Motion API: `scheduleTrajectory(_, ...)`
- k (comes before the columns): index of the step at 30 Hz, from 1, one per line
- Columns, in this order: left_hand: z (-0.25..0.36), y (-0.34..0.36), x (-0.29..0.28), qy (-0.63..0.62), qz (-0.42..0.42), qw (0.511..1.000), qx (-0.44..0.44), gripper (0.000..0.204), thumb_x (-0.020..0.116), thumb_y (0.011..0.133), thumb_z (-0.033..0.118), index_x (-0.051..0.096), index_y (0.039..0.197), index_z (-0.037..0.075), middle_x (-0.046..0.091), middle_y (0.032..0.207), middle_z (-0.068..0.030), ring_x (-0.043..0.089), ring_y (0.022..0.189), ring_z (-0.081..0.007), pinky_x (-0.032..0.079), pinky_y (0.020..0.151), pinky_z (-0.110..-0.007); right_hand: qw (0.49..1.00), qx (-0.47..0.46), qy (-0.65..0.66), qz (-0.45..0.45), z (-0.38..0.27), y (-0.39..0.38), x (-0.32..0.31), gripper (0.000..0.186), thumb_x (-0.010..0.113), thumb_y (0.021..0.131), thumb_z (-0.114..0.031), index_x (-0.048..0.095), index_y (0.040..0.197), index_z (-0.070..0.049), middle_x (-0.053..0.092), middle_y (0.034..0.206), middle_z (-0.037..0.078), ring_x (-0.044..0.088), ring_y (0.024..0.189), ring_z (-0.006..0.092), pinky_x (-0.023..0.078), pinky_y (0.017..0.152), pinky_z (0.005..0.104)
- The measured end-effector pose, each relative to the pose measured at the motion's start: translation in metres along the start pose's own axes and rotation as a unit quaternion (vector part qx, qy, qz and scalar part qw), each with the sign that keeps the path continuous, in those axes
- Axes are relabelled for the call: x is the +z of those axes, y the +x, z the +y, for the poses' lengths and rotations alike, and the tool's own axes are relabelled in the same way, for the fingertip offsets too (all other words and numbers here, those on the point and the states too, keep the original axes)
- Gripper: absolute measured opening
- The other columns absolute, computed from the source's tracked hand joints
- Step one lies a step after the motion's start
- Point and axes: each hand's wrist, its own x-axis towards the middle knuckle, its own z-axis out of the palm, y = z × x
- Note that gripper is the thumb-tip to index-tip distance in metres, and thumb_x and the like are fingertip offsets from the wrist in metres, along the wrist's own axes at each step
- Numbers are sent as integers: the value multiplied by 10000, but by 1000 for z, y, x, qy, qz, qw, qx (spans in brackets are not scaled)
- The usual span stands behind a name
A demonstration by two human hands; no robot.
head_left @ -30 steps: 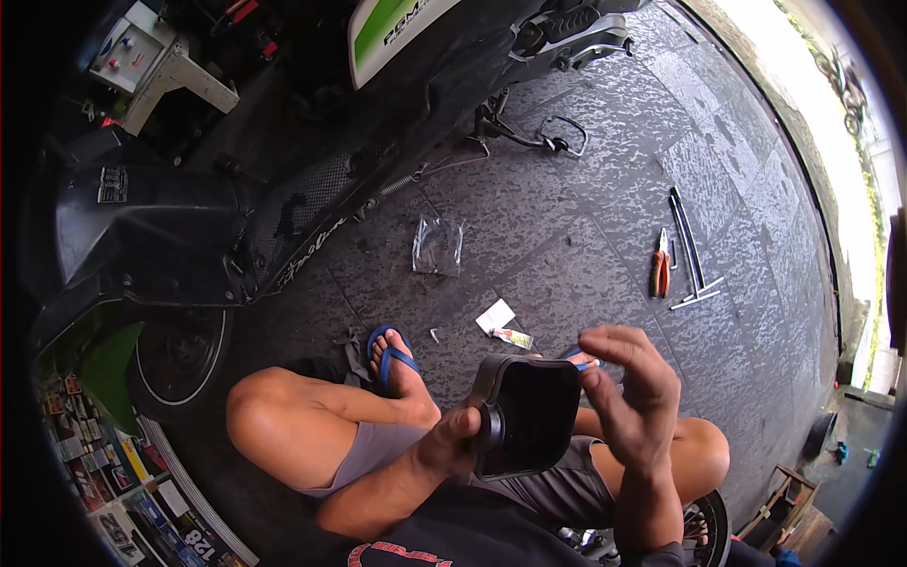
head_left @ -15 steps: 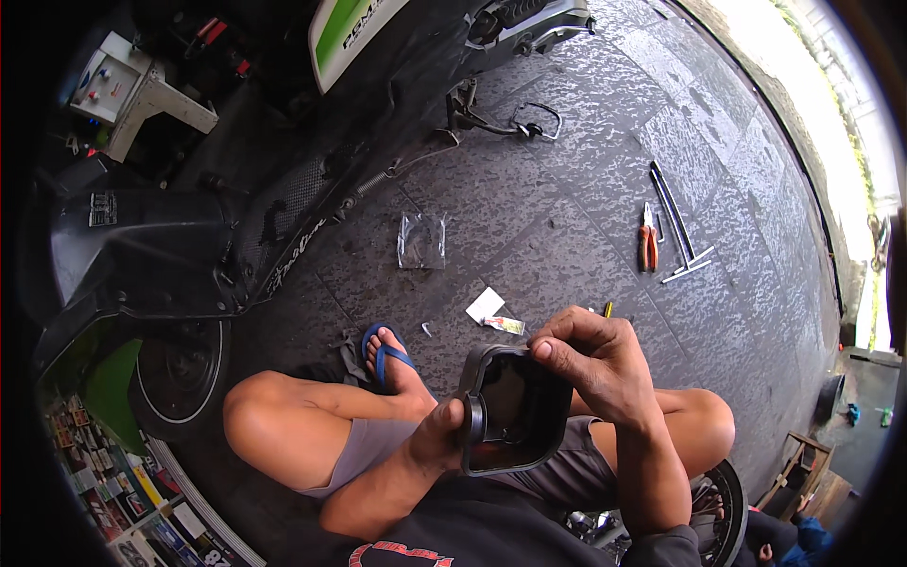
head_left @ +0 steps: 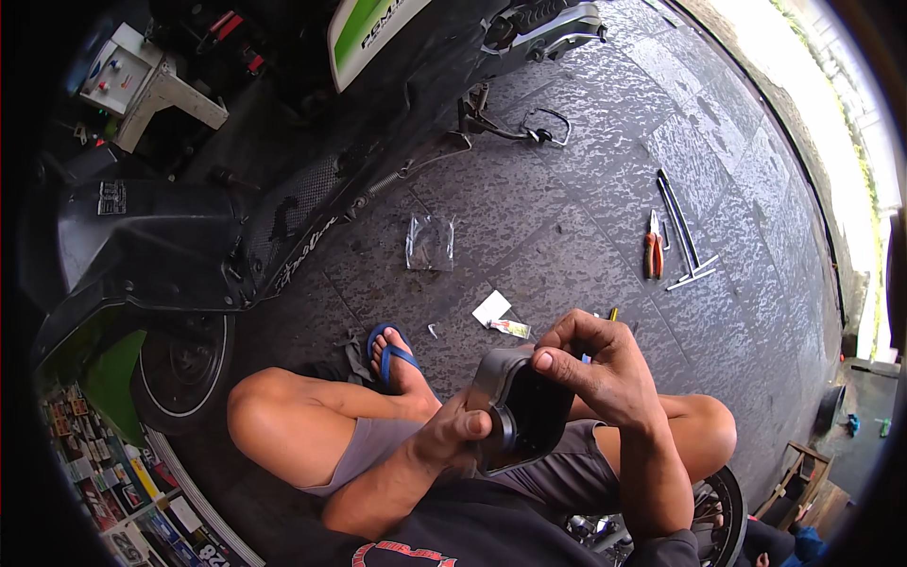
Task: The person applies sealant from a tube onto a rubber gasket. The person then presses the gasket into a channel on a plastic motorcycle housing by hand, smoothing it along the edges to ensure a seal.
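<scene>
The left hand (head_left: 452, 437) grips the black box (head_left: 493, 380) by its near-left side, thumb pressed on the outer wall, while the right hand (head_left: 605, 369) pinches thumb and fingertips together at the far-right rim; whether they also hold something small, I cannot tell. The box sits above the lap. A second ago the right hand was spread and clear of the rim; it has since closed in, and the box has tipped, so both hands seem to steady it, though its inside shows less. Beyond lie a white card (head_left: 491, 308), a packet (head_left: 511, 328), a clear bag (head_left: 430, 243) and pliers (head_left: 654, 248); a motorbike (head_left: 142, 236) blocks the left.
</scene>
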Motion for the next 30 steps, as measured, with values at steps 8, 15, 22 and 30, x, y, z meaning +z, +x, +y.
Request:
scheduleTrajectory(8, 8, 4, 7, 144, 30, 987, 62, 1036, 784, 794, 448, 189, 1539, 42, 430, 1395, -112, 413, 1326, -223, 318, 1111, -381, 996, -79, -32, -11, -14, -4, -1, 424, 857, 758, -302, 684, 999, 1, 618, 1013, 79, 574, 1016, 178, 429, 907, 331)
scheduleTrajectory(15, 14, 5, 7, 173, 22, 983, 62, 1011, 768, 826, 471, 191, 1534, 37, 401, 1433, -118, 375, 1354, -227, 282, 1125, -382, 999, -26, 2, -35, -4, 0, -3, 456, 867, 750, -279, 663, 1050, -3, 616, 1044, 84, 584, 1041, 208, 453, 917, 363)
scheduleTrajectory(22, 2, 10, 6, -14, 24, 998, 49, 812, 672, 920, 462, 307, 1498, 24, 490, 1383, -105, 493, 1283, -177, 419, 1057, -338, 961, -187, -200, 38, -8, 7, 5, 728, 810, 753, -526, 620, 1244, -22, 554, 1286, 181, 531, 1229, 325, 397, 1048, 439)
scheduleTrajectory(30, 4, 9, 5, -72, 93, 993, 23, 763, 592, 961, 491, 291, 1519, 67, 453, 1453, -119, 486, 1321, -207, 442, 1069, -358, 907, -171, -364, -126, 12, -5, 12, 1299, 425, 735, -914, 146, 1532, 73, 163, 1578, 320, 132, 1487, 463, 96, 1198, 542)
